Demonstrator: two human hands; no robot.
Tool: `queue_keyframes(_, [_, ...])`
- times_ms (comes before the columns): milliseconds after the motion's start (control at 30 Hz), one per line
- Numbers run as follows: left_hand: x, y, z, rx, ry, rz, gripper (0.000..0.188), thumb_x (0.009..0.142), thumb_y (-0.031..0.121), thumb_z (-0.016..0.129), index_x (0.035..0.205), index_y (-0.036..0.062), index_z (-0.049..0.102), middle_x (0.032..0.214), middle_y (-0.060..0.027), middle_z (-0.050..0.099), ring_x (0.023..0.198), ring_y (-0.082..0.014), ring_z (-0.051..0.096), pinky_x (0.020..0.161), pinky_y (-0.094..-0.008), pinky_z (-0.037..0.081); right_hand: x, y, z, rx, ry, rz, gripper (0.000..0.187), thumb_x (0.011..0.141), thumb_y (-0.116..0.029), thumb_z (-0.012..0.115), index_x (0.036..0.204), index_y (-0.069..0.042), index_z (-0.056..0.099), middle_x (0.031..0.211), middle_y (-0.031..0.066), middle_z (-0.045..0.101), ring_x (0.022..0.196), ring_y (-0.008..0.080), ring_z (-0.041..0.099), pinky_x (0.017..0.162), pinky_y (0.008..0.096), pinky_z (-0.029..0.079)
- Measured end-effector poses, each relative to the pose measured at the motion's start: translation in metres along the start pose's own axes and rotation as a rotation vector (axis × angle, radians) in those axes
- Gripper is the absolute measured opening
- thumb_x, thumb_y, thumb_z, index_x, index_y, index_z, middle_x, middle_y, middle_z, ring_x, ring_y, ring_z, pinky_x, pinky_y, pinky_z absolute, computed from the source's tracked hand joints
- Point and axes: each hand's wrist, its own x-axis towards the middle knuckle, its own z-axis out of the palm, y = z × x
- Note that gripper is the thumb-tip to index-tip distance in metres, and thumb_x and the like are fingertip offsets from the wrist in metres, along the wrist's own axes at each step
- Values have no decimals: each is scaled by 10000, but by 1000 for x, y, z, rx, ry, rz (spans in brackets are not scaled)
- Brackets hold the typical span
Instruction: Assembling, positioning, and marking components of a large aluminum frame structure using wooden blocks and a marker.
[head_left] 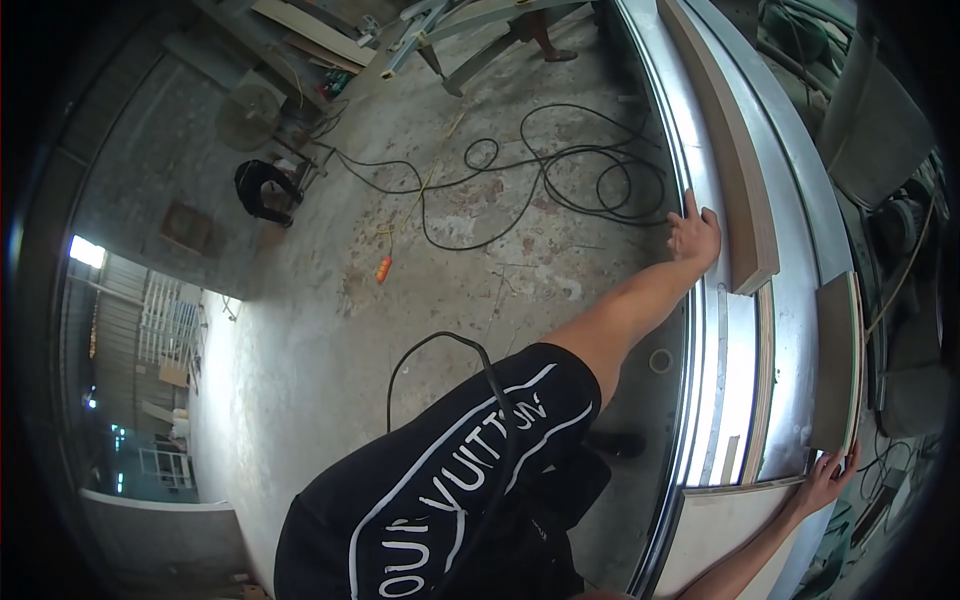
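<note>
My left hand (693, 232) reaches out from a black short sleeve with its fingers apart. It lies at the near edge of a long shiny metal machine bed (705, 330), beside a long brown wooden beam (735, 170), and holds nothing. Lower right, my right hand (826, 484) has its fingers closed around the near end of a short brown board (836, 375) standing on edge. Under my right forearm lies a pale flat panel (735, 530). Narrow wooden strips (763, 390) run along the bed between the beam and the panel.
A black cable (545, 165) coils across the concrete floor, and an orange connector (384, 268) lies farther left. Another person (265, 190) bends down near a round fan (248, 115). A metal frame (440, 45) stands at the top. Machinery (905, 220) lines the right side.
</note>
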Motion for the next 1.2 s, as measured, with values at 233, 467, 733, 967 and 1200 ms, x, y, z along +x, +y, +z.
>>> queue_keyframes(233, [1,0,-2,6,-3,-10,523,873,378,328,1372,239,257,1114,-288,425,953,-444,527,848,-504,386,0,1,3,-3,32,-52,386,913,-129,488,1275,-25,405,1215,92,456,873,119,502,701,206,420])
queue_keyframes(467, [-3,1,-3,21,-16,-1,536,869,373,336,1378,235,237,1128,-288,420,957,-444,527,846,-501,388,-1,-5,2,-6,54,-15,369,901,-111,504,1249,-14,433,1170,109,498,836,128,505,673,218,430])
queue_keyframes(733, [1,0,-4,88,79,-31,523,864,387,362,1360,245,278,1064,-248,446,885,-401,555,785,-497,428,-2,-11,8,38,60,129,362,905,-172,521,1240,-44,466,1192,91,490,962,154,481,758,244,429])
queue_keyframes(967, [-1,2,3,68,106,9,512,866,361,363,1355,224,294,1050,-261,458,876,-402,560,776,-489,435,3,5,1,-7,40,33,373,913,-159,504,1251,-11,450,1230,99,480,1036,180,482,806,265,435])
queue_keyframes(1200, [-3,1,-1,63,88,18,516,870,348,371,1359,212,281,1081,-285,444,900,-412,554,785,-488,429,3,-1,3,16,51,105,357,915,-169,501,1240,-25,467,1220,118,480,988,190,516,793,278,449])
